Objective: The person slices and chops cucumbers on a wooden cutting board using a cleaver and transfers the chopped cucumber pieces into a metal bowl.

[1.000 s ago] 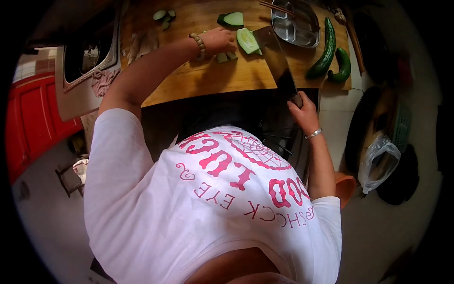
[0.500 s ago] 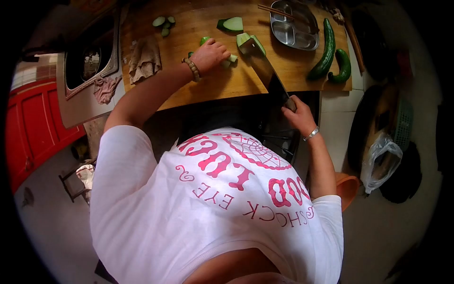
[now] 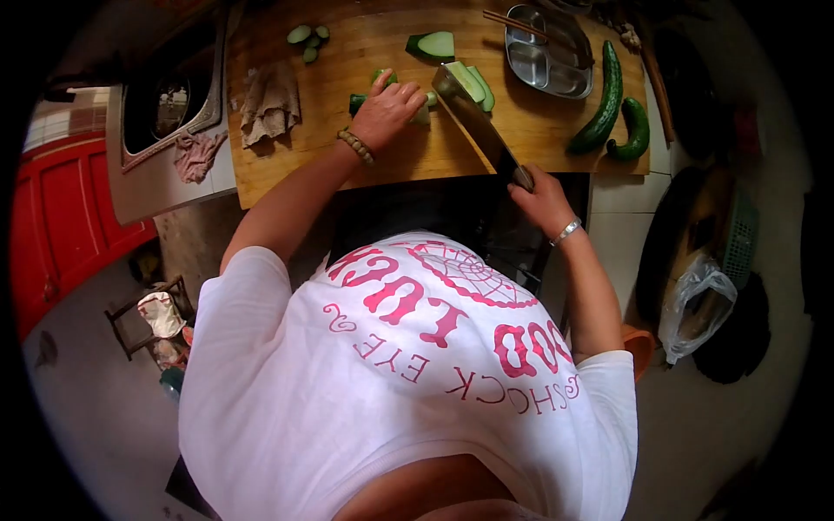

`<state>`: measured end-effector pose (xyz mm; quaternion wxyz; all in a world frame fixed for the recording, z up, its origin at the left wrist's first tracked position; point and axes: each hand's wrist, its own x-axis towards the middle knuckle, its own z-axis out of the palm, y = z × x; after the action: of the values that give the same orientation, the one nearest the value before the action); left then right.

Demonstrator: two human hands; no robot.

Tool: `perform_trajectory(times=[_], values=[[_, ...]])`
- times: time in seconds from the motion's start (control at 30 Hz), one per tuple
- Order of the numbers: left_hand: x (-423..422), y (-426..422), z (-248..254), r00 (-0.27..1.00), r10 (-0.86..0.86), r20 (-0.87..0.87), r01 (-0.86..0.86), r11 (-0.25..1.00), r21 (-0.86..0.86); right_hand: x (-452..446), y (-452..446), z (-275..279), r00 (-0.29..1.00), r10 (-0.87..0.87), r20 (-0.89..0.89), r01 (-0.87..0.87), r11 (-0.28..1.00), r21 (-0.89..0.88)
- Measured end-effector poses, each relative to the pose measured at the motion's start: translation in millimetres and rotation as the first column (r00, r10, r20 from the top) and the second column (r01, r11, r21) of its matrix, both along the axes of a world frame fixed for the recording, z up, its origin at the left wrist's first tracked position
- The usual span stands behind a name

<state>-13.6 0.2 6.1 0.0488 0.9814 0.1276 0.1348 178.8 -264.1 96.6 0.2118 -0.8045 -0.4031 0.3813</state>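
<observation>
Dark green rind edges the pale green flesh of the wedge-like cut cucumber chunk (image 3: 431,46); the long, slender whole cucumber (image 3: 601,100) and the short, curved whole cucumber (image 3: 636,132) are deep green. The broad-bladed metal cleaver (image 3: 478,119) is grey, the compartmented metal tray (image 3: 526,62) silvery, the wooden tabletop (image 3: 540,130) honey-brown. The short-sleeved cloth T-shirt (image 3: 261,391) is white — printed with raspberry-pink lettering and a web-patterned circle. The panelled cabinet doors (image 3: 82,195) are bright red.
</observation>
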Motion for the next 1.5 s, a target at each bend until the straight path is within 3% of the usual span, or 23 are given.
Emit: perform_trajectory(times=[0.03, 0.27, 0.33, 0.47, 0.53, 0.63, 0.77, 0.83, 0.87, 0.93, 0.97, 1.0, 1.07, 1.13, 1.2, 1.23, 1.3, 1.4, 1.5], values=[[-4, 6, -3, 0.994, -0.096, -0.043, 0.098, 0.994, 0.047, -1, 2, 1, 1.000, -0.001, -0.004, 0.001, 1.000, 0.001], [-9, 6, -16, 0.993, -0.118, 0.022, 0.118, 0.993, 0.009, -8, 10, -2, 0.998, -0.014, -0.065, 0.017, 0.999, 0.048], [-3, -1, -17, 0.999, -0.015, -0.030, 0.014, 0.999, -0.047, -9, 14, -2, 0.997, -0.010, -0.077, 0.013, 0.999, 0.037], [2, -5, -13, 0.999, 0.033, -0.013, -0.033, 0.999, -0.030, -10, 13, -5, 0.994, -0.081, -0.073, 0.078, 0.996, -0.041], [10, 0, 6, 0.981, 0.118, 0.154, -0.090, 0.980, -0.177, -9, 9, -6, 0.993, -0.102, -0.050, 0.101, 0.994, -0.038], [47, 41, 6, 0.968, 0.185, 0.168, -0.151, 0.969, -0.193, -13, 2, -6, 0.989, -0.141, -0.047, 0.140, 0.990, -0.020], [95, 84, -17, 0.979, 0.104, 0.177, -0.090, 0.992, -0.087, -15, -2, -18, 0.985, -0.167, -0.032, 0.167, 0.986, 0.001], [111, 92, -9, 0.950, 0.109, -0.294, -0.172, 0.964, -0.201, -15, -4, -20, 0.983, -0.180, -0.044, 0.180, 0.984, -0.005], [112, 98, -6, 0.951, 0.106, -0.292, -0.170, 0.965, -0.202, -16, -6, -20, 0.978, -0.193, -0.075, 0.193, 0.981, -0.005], [102, 112, -9, 0.949, -0.082, -0.305, 0.024, 0.981, -0.191, -19, -9, -18, 0.971, -0.211, -0.109, 0.211, 0.977, -0.010], [97, 116, -19, 0.945, -0.101, -0.312, 0.081, 0.994, -0.077, -20, -9, -17, 0.967, -0.224, -0.117, 0.225, 0.974, -0.007], [90, 117, -16, 0.943, -0.111, -0.315, 0.090, 0.993, -0.078, -22, -10, -15, 0.963, -0.240, -0.126, 0.241, 0.970, -0.007], [73, 109, 2, 0.864, -0.338, -0.374, 0.311, 0.941, -0.132, -27, -8, -5, 0.932, -0.307, -0.194, 0.302, 0.952, -0.055], [59, 91, 16, 0.884, -0.339, -0.323, 0.325, 0.941, -0.100, -30, -6, 1, 0.898, -0.358, -0.256, 0.342, 0.934, -0.109], [50, 82, 14, 0.968, -0.193, -0.159, 0.139, 0.944, -0.299, -30, -1, 3, 0.897, -0.364, -0.251, 0.344, 0.931, -0.121], [45, 76, 22, 0.983, -0.146, -0.108, 0.106, 0.944, -0.311, -28, -1, -3, 0.899, -0.359, -0.250, 0.338, 0.933, -0.123], [39, 72, 13, 0.984, -0.113, -0.140, 0.053, 0.926, -0.373, -24, 1, -16, 0.971, -0.229, -0.071, 0.235, 0.967, 0.093], [33, 61, 7, 0.992, -0.054, -0.117, 0.002, 0.914, -0.407, -26, 17, -13, 0.974, -0.210, -0.082, 0.218, 0.971, 0.100], [37, 50, 1, 0.988, 0.113, -0.110, -0.149, 0.892, -0.427, -32, 32, -12, 0.972, -0.213, -0.099, 0.225, 0.965, 0.133]])
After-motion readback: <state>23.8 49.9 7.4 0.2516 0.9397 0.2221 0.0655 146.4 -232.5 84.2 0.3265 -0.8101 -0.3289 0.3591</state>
